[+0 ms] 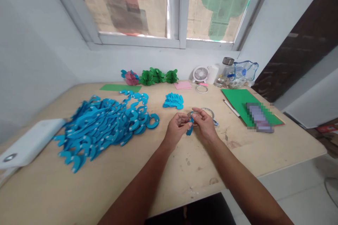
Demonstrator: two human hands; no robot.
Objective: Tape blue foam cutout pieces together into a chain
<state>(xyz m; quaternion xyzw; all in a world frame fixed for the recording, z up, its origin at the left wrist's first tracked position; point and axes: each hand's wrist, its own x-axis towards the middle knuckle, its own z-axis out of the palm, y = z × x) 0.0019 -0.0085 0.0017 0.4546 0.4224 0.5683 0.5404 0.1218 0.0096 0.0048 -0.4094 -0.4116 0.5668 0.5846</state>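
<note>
Evidently mid-batch, left hand [178, 126] and right hand [205, 123] both pinched one blue piece [189, 132] over the counter [185, 177], with the large white-flecked blue heap [102, 123] to the left probably done work and the small blue stack [173, 101] beyond the hands probably left to do.
</note>
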